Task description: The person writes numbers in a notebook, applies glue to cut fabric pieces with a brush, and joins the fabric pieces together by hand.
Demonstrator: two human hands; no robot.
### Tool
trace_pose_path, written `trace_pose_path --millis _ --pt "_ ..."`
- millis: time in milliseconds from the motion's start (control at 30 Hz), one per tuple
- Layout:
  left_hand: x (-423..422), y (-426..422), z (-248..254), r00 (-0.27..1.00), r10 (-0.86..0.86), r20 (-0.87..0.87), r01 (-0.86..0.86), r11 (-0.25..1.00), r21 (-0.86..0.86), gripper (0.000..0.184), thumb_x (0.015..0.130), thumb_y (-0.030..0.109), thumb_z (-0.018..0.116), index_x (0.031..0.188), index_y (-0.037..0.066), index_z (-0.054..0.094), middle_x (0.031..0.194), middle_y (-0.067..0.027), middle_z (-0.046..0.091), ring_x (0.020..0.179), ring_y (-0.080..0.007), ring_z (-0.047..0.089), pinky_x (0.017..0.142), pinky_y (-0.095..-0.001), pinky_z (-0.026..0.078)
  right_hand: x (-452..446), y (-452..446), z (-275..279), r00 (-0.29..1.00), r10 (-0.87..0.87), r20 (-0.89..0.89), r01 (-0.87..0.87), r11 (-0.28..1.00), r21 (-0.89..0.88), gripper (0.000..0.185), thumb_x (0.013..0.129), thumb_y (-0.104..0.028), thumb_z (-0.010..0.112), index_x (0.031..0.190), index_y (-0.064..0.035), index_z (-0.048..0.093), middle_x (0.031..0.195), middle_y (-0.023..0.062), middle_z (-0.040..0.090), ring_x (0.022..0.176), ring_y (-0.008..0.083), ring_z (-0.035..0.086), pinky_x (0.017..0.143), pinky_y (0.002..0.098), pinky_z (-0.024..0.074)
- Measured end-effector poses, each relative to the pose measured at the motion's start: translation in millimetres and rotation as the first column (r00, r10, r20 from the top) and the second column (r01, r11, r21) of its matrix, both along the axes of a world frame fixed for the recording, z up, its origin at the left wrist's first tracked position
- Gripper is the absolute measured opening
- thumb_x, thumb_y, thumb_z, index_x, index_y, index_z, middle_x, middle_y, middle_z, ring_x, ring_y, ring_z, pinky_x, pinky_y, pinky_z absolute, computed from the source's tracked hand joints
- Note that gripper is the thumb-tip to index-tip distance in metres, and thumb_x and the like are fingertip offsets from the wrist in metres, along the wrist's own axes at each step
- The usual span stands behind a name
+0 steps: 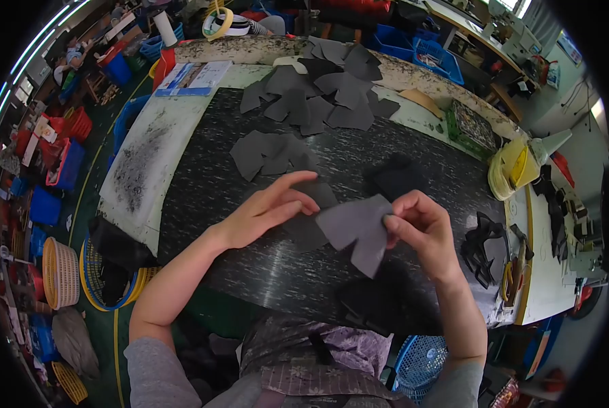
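A grey cut piece of sheet material with a notch in its lower edge hangs above the dark worktop. Its right edge is pinched between the thumb and fingers of my right hand. My left hand is open, fingers apart, with its fingertips close to the piece's left corner; whether they touch it I cannot tell. Beneath that hand lies another dark grey piece. Just beyond, more grey pieces overlap on the worktop. Black pieces lie behind my right hand.
A large pile of grey pieces covers the far side of the black speckled worktop. On the right are a yellow container, black shaped pieces and hand tools. Baskets stand on the floor at left.
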State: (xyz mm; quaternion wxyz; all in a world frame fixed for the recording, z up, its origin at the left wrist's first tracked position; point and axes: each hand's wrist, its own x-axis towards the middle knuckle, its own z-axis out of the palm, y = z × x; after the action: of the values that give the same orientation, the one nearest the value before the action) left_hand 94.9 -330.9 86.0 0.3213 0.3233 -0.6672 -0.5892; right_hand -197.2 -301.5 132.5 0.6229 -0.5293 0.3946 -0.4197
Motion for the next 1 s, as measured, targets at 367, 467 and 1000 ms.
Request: trace_pose_path --millis 367,467,1000 --pt "-99 93 17 0.996 0.012 -0.092 -0.011 1.0 0.019 0.043 0.091 -0.001 0.06 0.134 0.0 0.053 0.123 -0.0162 0.062 0.109 -0.0182 0.064 0.09 -0.0278 0.051 -25 93 -3 0.879 -0.356 -0.316 0.05 0.729 -0.683 0.035 0.082 -0.005 0.076 0.114 0.0003 0.063 0.1 0.0138 0.067 0.094 0.0165 0.066 0.076 0.0288 0.0532" --pt "-89 100 21 0.995 -0.086 -0.053 0.092 0.988 0.121 0.042 0.093 0.0 0.059 0.135 0.005 0.055 0.116 -0.0102 0.067 0.104 -0.0107 0.063 0.088 -0.0264 0.052 -27 123 -15 0.861 -0.342 -0.377 0.164 0.887 -0.431 0.047 0.082 -0.003 0.075 0.125 -0.0007 0.056 0.091 0.0125 0.068 0.083 0.0147 0.067 0.07 0.028 0.0533" --pt "-111 90 -9 0.904 -0.024 0.428 0.155 0.949 -0.274 0.043 0.084 0.01 0.07 0.124 0.008 0.056 0.08 -0.0056 0.058 0.066 -0.0201 0.061 0.061 -0.0326 0.051 -30 130 -67 0.525 -0.491 -0.696 -0.108 0.772 -0.626 0.022 0.082 -0.005 0.069 0.103 -0.0059 0.061 0.072 0.0033 0.058 0.055 0.0203 0.06 0.051 0.0307 0.049"
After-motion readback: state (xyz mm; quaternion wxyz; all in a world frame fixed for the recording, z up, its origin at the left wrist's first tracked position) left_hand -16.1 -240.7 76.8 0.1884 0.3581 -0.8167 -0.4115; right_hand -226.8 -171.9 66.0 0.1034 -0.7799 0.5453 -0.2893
